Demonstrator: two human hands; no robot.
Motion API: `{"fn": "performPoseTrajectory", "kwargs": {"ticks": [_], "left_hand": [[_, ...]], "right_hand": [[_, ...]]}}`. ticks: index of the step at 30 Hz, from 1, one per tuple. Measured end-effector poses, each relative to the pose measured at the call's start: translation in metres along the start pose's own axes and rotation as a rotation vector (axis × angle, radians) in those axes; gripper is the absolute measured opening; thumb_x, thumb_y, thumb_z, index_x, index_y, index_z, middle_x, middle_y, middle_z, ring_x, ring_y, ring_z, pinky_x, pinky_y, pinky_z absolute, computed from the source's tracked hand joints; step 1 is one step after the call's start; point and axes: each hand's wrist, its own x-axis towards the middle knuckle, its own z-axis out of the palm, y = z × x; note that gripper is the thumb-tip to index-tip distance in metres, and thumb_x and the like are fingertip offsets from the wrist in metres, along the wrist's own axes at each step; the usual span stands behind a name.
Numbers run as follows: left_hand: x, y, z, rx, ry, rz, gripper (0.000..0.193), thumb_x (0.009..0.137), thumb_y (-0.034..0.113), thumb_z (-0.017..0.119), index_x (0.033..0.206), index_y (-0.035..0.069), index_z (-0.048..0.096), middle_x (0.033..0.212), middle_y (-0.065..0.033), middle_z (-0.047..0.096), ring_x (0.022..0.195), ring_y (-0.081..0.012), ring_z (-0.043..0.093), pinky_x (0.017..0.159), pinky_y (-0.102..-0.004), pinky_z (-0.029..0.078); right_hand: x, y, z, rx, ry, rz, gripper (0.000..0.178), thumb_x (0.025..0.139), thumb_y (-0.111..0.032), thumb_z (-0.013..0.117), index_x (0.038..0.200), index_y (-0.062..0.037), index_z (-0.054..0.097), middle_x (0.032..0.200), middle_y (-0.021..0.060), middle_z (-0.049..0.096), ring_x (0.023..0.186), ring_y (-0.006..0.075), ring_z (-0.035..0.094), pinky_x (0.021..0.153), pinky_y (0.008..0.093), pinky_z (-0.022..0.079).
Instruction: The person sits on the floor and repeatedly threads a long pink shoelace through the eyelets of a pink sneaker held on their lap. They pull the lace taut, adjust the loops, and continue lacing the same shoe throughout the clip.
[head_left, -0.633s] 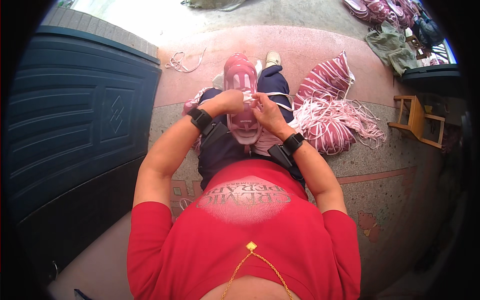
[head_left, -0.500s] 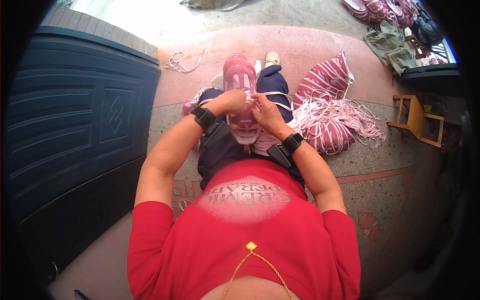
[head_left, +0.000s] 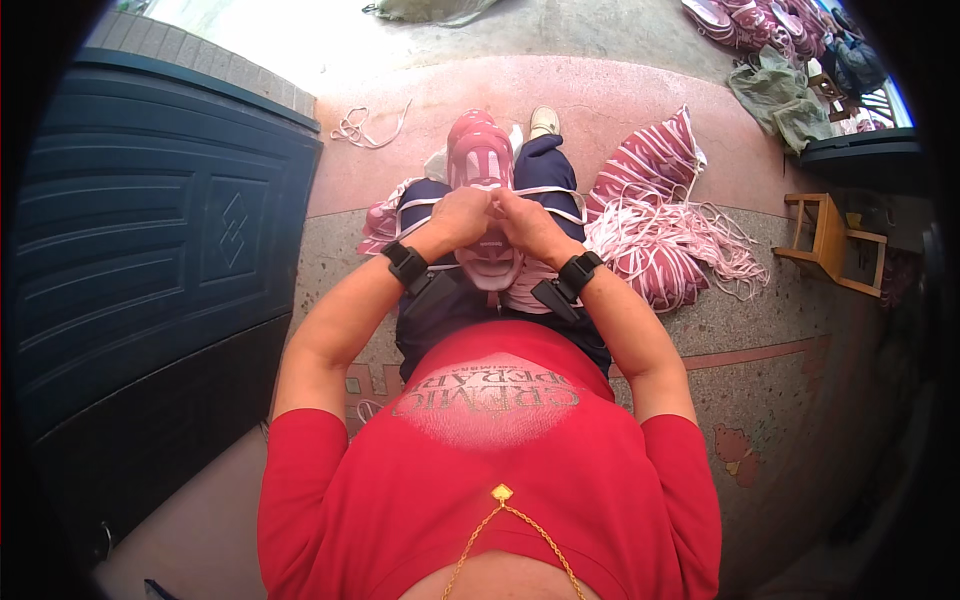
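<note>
A pink shoe [head_left: 478, 135] rests lengthwise between my thighs, its opening toward my belly. Over its lacing area my left hand [head_left: 460, 217] and my right hand [head_left: 532, 226] meet, fingers closed and fingertips almost touching. Between them they pinch a pale shoelace [head_left: 553, 188]; one stretch of it loops across my right thigh, another passes over my left thigh. The exact pinch is partly covered by my fingers. Black bands with small boxes sit on both wrists.
To my right lies a heap of pink laces [head_left: 655, 228] with a pink lace-wrapped bundle [head_left: 640, 165]. A loose lace [head_left: 368, 128] is on the floor ahead left. A wooden stool [head_left: 822, 235] stands at right, a blue door [head_left: 190, 215] at left. Pink shoes [head_left: 745, 25] are piled far right.
My hands have drawn closer together over the shoe, and the right fingers have curled in. The lace now also stretches out over my left thigh.
</note>
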Motion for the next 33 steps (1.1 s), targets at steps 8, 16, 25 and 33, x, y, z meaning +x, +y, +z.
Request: {"fn": "performPoseTrajectory", "kwargs": {"ticks": [8, 16, 25, 33], "left_hand": [[-0.018, -0.017, 0.000, -0.117, 0.166, 0.089, 0.029, 0.073, 0.017, 0.069, 0.099, 0.006, 0.063, 0.078, -0.0206, 0.063, 0.076, -0.0359, 0.063, 0.069, -0.0407, 0.050], [-0.021, -0.012, 0.015, 0.059, 0.445, 0.466, 0.008, 0.080, 0.011, 0.060, 0.084, 0.005, 0.063, 0.068, -0.0141, 0.058, 0.068, -0.0315, 0.056, 0.062, -0.0395, 0.046], [-0.056, -0.019, 0.021, 0.315, 0.478, 0.649, 0.026, 0.070, 0.009, 0.062, 0.096, 0.006, 0.061, 0.064, -0.0045, 0.051, 0.063, -0.0215, 0.052, 0.057, -0.0334, 0.044], [-0.061, -0.017, 0.023, 0.235, 0.522, 0.596, 0.028, 0.073, 0.006, 0.063, 0.100, 0.005, 0.062, 0.066, -0.0057, 0.052, 0.063, -0.0230, 0.050, 0.057, -0.0342, 0.043]], "right_hand": [[0.008, 0.014, -0.043, 0.734, -0.149, 0.273, 0.036, 0.084, -0.009, 0.064, 0.114, -0.0003, 0.047, 0.084, 0.0002, 0.057, 0.070, 0.0047, 0.053, 0.057, 0.0189, 0.043], [0.012, 0.001, -0.040, 0.941, 0.000, 0.554, 0.016, 0.092, -0.018, 0.053, 0.099, -0.0041, 0.057, 0.080, -0.0024, 0.054, 0.058, 0.0021, 0.042, 0.046, 0.0180, 0.033], [-0.007, 0.010, -0.007, 0.162, 0.168, -0.027, 0.028, 0.090, -0.022, 0.057, 0.099, 0.0044, 0.059, 0.082, 0.0190, 0.062, 0.079, 0.0285, 0.062, 0.073, 0.0351, 0.047], [-0.008, -0.004, -0.010, 0.012, 0.082, 0.167, 0.018, 0.089, -0.018, 0.056, 0.092, -0.0013, 0.062, 0.081, 0.0203, 0.061, 0.076, 0.0390, 0.060, 0.069, 0.0431, 0.047]]}}
